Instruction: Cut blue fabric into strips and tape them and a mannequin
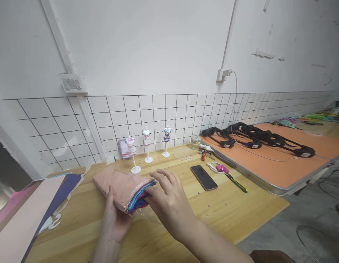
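A folded bundle of soft material (pixel 120 185) in clear plastic, pale pink outside, shows blue, teal and red layers at its right end. My left hand (pixel 116 221) holds it from below, thumb on the near side. At the open end, my right hand (pixel 168 201) has its thumb and index finger at the coloured layers, with the fingertips partly hidden inside; the other fingers are raised. Behind the bundle stand three small white dress forms wrapped in coloured pieces: the left one (pixel 135 169), the middle one (pixel 148 159) and the right one (pixel 166 154).
A phone (pixel 204 177), a yellow-green cutter (pixel 236 182), a pink item (pixel 222 168) and a glass jar (pixel 196 142) lie or stand to the right. Coloured sheets (pixel 29 215) and white hooks (pixel 54 221) are at left. Black headsets (pixel 248 135) rest on an orange surface (pixel 270 171).
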